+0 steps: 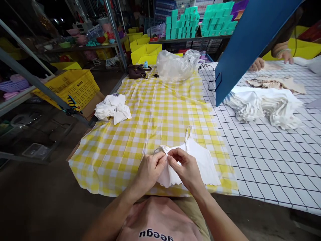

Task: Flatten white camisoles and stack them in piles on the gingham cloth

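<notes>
At the near edge of the surface [130, 160], the left hand [150, 169] and right hand [187, 169] pinch the white top [203, 159] together; fingers hide its upper left corner. One strap [187, 135] lies stretched away. Farther left sits a crumpled cloth [112, 107], beyond it a plastic bag [177, 65]. A blue board [247, 40] partly hides a co-worker's hands [258, 63].

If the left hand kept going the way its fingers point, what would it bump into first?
The left hand points rightward toward the right hand, whose fingers it already nearly touches over the small white fabric top with thin straps. It would probably meet those fingers first.
</notes>
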{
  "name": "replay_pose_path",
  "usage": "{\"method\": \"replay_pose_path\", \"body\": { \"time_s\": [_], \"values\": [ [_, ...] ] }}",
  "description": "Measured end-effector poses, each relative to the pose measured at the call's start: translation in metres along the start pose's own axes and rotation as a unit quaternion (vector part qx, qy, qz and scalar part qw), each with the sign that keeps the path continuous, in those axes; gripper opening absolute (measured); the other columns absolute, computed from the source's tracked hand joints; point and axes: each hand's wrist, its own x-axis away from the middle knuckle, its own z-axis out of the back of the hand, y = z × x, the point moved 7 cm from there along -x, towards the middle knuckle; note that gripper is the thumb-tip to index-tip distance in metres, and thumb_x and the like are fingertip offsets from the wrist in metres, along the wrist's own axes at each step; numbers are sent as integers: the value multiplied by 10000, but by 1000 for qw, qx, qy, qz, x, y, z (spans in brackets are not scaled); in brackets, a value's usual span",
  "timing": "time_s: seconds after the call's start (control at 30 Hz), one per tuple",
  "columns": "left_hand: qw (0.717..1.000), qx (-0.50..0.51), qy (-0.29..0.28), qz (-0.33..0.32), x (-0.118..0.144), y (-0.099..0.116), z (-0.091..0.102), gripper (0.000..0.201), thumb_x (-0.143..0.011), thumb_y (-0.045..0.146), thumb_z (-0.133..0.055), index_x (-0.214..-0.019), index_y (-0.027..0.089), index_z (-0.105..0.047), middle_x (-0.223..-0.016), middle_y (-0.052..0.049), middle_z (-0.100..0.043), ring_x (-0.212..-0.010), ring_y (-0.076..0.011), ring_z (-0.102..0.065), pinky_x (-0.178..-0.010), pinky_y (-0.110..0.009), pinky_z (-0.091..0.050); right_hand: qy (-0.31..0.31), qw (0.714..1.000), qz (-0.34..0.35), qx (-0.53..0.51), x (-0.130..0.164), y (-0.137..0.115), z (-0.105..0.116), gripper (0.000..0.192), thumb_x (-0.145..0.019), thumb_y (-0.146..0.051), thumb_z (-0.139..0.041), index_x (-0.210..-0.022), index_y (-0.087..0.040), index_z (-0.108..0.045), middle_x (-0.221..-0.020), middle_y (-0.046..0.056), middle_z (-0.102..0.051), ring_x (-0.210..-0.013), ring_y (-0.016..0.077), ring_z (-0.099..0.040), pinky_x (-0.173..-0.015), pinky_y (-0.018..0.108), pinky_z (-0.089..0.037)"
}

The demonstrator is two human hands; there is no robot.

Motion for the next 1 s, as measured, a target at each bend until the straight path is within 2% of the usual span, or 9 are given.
{"method": "replay_pose_path", "body": {
  "time_s": [0.23,0.87,1.0],
  "values": [
    [1000,10,5,6,0,4,1,337,-843,313,-376,-546,166,-432,-445,53,-312,-430,-62,-274,-441,-221,-202,-16,997,-31,-74,-1,9,-3,147,-711,-312,-568,-709,-167,-592,-668,23,-596,-629,126,-539,-594,250,-468],
    [1000,-17,17,2,0,7,0,313,-854,290,-376,-577,168,-460,-463,50,-321,-437,-69,-302,-477,-234,-208,-3,993,-48,-108,-2,13,-4,99,-675,-262,-579,-707,-170,-599,-665,10,-593,-615,119,-535,-585,241,-458],
    [1000,-20,21,-2,1,7,0,315,-852,276,-377,-562,168,-436,-455,54,-306,-430,-65,-286,-472,-231,-206,-2,990,-63,-125,-1,12,-5,127,-692,-300,-586,-696,-173,-594,-655,4,-579,-615,118,-528,-587,241,-456]
  ]
}}
